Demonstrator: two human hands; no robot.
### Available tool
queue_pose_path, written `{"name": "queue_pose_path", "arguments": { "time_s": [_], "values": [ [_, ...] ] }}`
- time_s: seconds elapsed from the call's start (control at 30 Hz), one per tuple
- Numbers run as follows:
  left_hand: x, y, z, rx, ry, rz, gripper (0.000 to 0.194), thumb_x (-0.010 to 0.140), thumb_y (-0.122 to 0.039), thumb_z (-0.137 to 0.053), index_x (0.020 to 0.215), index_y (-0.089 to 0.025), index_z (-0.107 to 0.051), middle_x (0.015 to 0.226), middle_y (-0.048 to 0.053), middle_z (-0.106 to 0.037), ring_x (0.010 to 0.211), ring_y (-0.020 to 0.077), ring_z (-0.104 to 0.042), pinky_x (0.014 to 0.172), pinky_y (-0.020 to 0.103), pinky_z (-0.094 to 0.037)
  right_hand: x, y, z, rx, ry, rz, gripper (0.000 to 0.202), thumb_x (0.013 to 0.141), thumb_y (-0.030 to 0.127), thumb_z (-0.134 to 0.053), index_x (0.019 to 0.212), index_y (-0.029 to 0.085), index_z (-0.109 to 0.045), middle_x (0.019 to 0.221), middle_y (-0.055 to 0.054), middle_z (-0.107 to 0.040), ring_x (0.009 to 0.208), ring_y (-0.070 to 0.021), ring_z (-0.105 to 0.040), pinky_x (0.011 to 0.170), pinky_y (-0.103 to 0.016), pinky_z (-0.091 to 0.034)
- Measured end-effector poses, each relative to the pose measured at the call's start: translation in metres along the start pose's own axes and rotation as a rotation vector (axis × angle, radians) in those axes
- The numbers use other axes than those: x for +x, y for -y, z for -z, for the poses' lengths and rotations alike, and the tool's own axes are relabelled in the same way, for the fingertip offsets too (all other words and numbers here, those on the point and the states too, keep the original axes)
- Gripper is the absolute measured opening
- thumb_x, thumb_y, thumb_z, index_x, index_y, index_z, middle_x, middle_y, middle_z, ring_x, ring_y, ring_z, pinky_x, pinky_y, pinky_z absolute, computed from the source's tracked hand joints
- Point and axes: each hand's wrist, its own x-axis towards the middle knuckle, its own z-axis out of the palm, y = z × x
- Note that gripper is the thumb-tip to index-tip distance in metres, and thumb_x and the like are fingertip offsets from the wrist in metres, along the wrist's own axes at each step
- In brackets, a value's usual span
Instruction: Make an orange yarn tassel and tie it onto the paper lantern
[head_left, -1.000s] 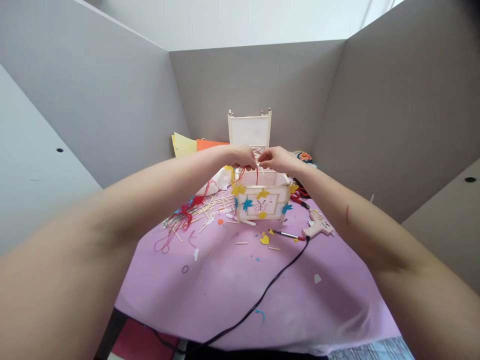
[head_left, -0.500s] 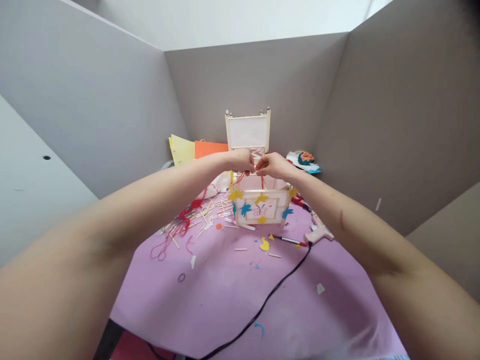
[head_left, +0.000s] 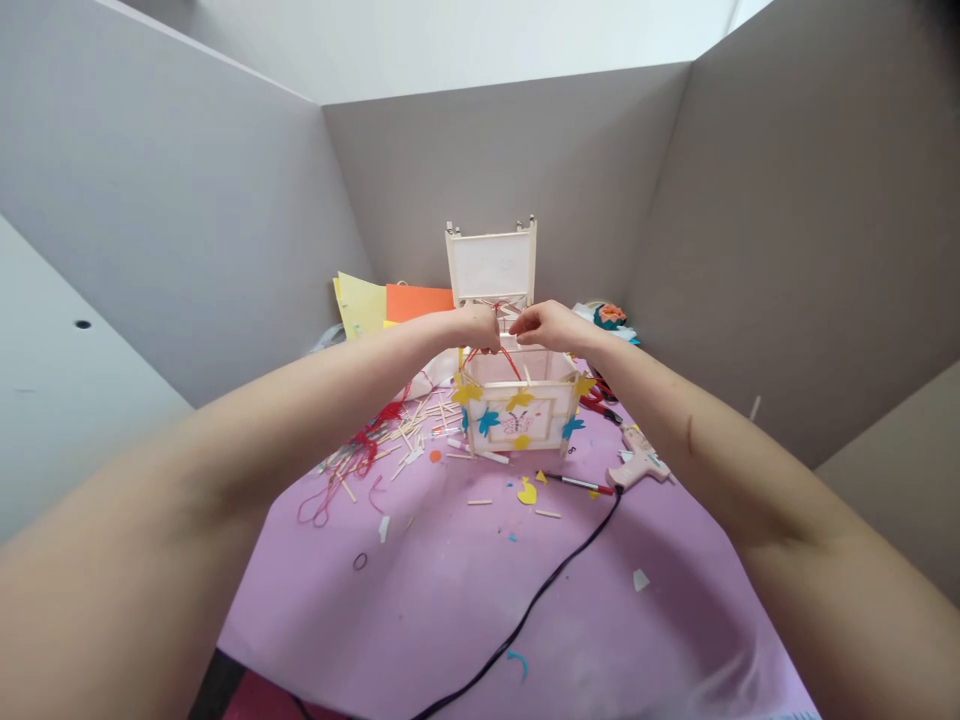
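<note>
A small white box [head_left: 544, 432] framed with sticks stands with its lid [head_left: 492, 264] raised at the back. Yellow and blue paper flowers and a butterfly drawing decorate its front. Above the opening, my left hand [head_left: 480, 327] is closed on red yarn [head_left: 511, 362], which hangs from the fingers into the box. Just to the right, my right hand [head_left: 553, 325] hovers with curved fingers slightly apart, and I see no yarn in them. The left fingertips are partly hidden behind the hand.
Loose sticks [head_left: 409, 432] and a tangle of red yarn [head_left: 365, 450] lie left of the box. On the right are a glue gun [head_left: 637, 462] with a black cord [head_left: 536, 597], and a marker [head_left: 581, 483]. Yellow and orange sheets [head_left: 420, 300] stand behind; grey partitions [head_left: 585, 170] surround the purple-covered table [head_left: 450, 620].
My right fingers have parted from the red yarn and moved slightly away from my left hand. The yarn now runs slantwise from my left hand into the box.
</note>
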Motion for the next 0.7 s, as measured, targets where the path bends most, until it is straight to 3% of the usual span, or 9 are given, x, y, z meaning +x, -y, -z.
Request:
{"name": "queue_pose_path", "arguments": {
  "time_s": [0.13, 0.3, 0.53, 0.7],
  "values": [
    [0.011, 0.000, -0.010, 0.055, -0.048, -0.084, 0.030, 0.071, -0.028, -0.066, 0.098, -0.017, -0.073, 0.090, 0.007, -0.068, 0.078, 0.0194, -0.058, 0.065, 0.026, -0.041, -0.010, 0.001, 0.014, 0.044, -0.111, 0.001, 0.013, 0.077, 0.021, -0.066, 0.087, 0.017, -0.074, 0.083, -0.006, -0.070, 0.071, -0.0155, -0.059, 0.067, -0.029, -0.045],
    [0.020, 0.000, -0.020, 0.144, -0.075, -0.165, 0.029, 0.073, -0.028, -0.065, 0.098, -0.015, -0.074, 0.083, 0.009, -0.069, 0.081, 0.0216, -0.060, 0.068, 0.027, -0.041, -0.026, -0.008, 0.027, 0.100, -0.198, -0.015, 0.020, 0.081, 0.030, -0.063, 0.093, 0.018, -0.072, 0.080, -0.005, -0.070, 0.064, -0.0134, -0.057, 0.060, -0.027, -0.043],
    [0.015, -0.012, -0.016, 0.147, -0.092, -0.103, 0.029, 0.076, -0.027, -0.060, 0.099, -0.017, -0.075, 0.087, 0.008, -0.071, 0.080, 0.0214, -0.062, 0.070, 0.027, -0.044, -0.016, -0.006, 0.009, -0.077, 0.035, -0.030, 0.014, 0.074, 0.020, -0.066, 0.084, 0.015, -0.074, 0.084, -0.004, -0.071, 0.072, -0.0132, -0.059, 0.063, -0.024, -0.041],
    [0.011, -0.010, -0.013, -0.056, -0.127, -0.018, 0.023, 0.072, -0.026, -0.063, 0.087, -0.014, -0.074, 0.079, 0.010, -0.067, 0.077, 0.0229, -0.062, 0.067, 0.030, -0.044, -0.003, 0.003, -0.010, -0.159, 0.034, -0.057, 0.014, 0.070, 0.025, -0.072, 0.080, 0.016, -0.075, 0.070, 0.000, -0.066, 0.066, -0.0119, -0.053, 0.057, -0.024, -0.034]
  ]
}}
